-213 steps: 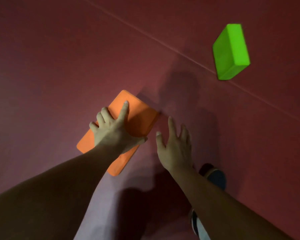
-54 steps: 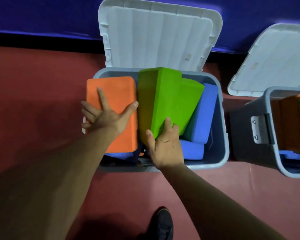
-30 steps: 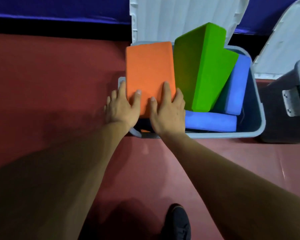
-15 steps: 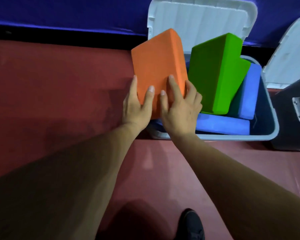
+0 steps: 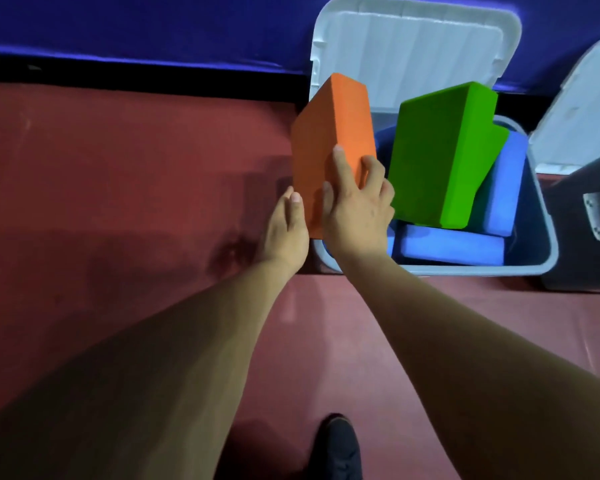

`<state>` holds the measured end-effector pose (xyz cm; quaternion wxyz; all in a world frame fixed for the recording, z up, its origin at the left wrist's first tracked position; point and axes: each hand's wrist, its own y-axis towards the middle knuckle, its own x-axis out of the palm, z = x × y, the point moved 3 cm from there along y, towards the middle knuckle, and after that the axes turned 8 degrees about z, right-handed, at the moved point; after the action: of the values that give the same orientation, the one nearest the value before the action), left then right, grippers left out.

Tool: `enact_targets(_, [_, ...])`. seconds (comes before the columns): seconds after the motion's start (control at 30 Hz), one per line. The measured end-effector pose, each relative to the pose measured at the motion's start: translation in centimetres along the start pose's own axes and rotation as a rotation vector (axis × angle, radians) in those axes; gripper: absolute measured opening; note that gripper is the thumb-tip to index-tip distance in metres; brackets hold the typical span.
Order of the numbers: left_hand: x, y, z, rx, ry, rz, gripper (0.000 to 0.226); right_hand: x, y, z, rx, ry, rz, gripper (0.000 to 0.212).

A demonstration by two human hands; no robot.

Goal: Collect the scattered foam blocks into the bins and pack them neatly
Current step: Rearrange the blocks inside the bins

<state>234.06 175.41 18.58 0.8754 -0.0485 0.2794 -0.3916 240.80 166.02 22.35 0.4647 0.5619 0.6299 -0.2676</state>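
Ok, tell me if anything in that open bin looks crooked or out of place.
The green block leans askew, poking above the bin rim, propped against the blue blocks, not flat. The orange block, held by the left hand and right hand, stands tilted at the bin's left end, not seated.

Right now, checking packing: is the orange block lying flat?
No, the orange block stands tilted on end, held by the left hand and right hand.

The orange rectangular foam block [image 5: 333, 133] looks matt; the grey plastic bin [image 5: 465, 270] has a smooth rim, its white lid [image 5: 413, 46] ribbed.
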Motion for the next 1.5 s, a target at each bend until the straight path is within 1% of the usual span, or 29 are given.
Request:
enact_targets(0.1, [1.6,0.4,0.4,-0.028,-0.011,0.037,0.055,-0.6,0.6,1.2,0.074,0.136,0.044,0.052])
enact_targets(0.2, [2.1,0.9,1.3,-0.048,-0.011,0.114,0.059,-1.8,-0.2,2.6,0.030,0.351,0.106,0.051])
enact_targets(0.27, [1.4,1.3,1.8,-0.040,-0.025,0.171,0.064,-1.6,-0.5,3.2,0.033,0.453,0.075,0.053])
enact_targets(0.37, [-0.9,1.9,1.9,0.040,-0.003,0.245,0.077,-0.2,-1.0,2.8,0.100,0.549,-0.020,0.057])
enact_targets(0.47, [-3.6,2.1,-0.7,0.085,0.147,0.343,0.067,2.6,-2.8,0.7,0.077,0.530,-0.060,0.057])
enact_targets(0.57, [-6.1,2.1,-5.3,0.083,0.239,0.435,0.072,6.5,-5.3,-1.6,0.023,0.422,-0.059,0.054])
enact_targets(0.6, [-6.6,2.4,-7.3,0.066,0.276,0.449,0.069,8.2,-6.4,-1.9,0.015,0.393,-0.089,0.052])
enact_targets(0.67, [-7.3,3.0,-11.7,0.036,0.338,0.457,0.062,12.0,-8.4,-2.2,0.020,0.429,-0.237,0.050])
enact_targets(0.73, [-7.2,3.3,-15.4,0.033,0.372,0.440,0.061,15.3,-10.0,-1.1,0.032,0.445,-0.378,0.051])
enact_targets(0.8, [-6.0,3.9,-19.4,0.008,0.383,0.415,0.058,18.7,-11.1,0.5,0.025,0.399,-0.467,0.051])
enact_targets(0.9, [-3.5,5.1,-24.1,-0.039,0.366,0.364,0.058,23.3,-11.0,2.7,0.013,0.338,-0.514,0.050])
enact_targets(0.97, [-2.3,5.6,-27.0,-0.091,0.337,0.312,0.059,26.1,-11.0,3.7,-0.026,0.282,-0.539,0.048])
enact_targets(1.03, [-2.1,5.8,-29.8,-0.148,0.381,0.245,0.060,28.2,-12.4,4.2,-0.070,0.213,-0.589,0.047])
enact_targets(1.07, [-2.1,5.9,-30.5,-0.151,0.417,0.233,0.060,28.9,-13.1,4.4,-0.078,0.194,-0.578,0.046])
enact_targets(1.13, [-2.2,7.6,-29.7,-0.104,0.498,0.263,0.059,29.6,-13.4,4.6,-0.098,0.172,-0.479,0.039])
enact_targets(1.2, [-1.8,10.0,-26.7,-0.043,0.571,0.314,0.062,29.2,-12.1,4.1,-0.167,0.130,-0.376,0.034])
enact_targets(1.23, [-1.6,10.7,-24.5,-0.001,0.579,0.314,0.063,28.3,-11.0,3.6,-0.210,0.123,-0.353,0.034])
enact_targets(1.3, [-1.4,10.9,-19.9,0.116,0.519,0.311,0.063,25.4,-8.7,2.0,-0.283,0.138,-0.341,0.028])
enact_targets(1.37, [-2.0,10.5,-15.9,0.219,0.410,0.340,0.060,21.4,-6.1,0.1,-0.325,0.177,-0.258,0.008])
enact_targets(1.4, [-2.4,10.3,-14.2,0.257,0.361,0.359,0.059,19.4,-4.9,-0.7,-0.334,0.192,-0.211,0.004])
enact_targets(1.43, [-2.9,10.0,-12.8,0.290,0.328,0.376,0.059,17.4,-3.8,-1.4,-0.339,0.185,-0.172,0.006])
enact_targets(1.5, [-3.5,9.0,-10.7,0.348,0.288,0.380,0.060,13.6,-1.9,-2.4,-0.345,0.103,-0.124,0.024])
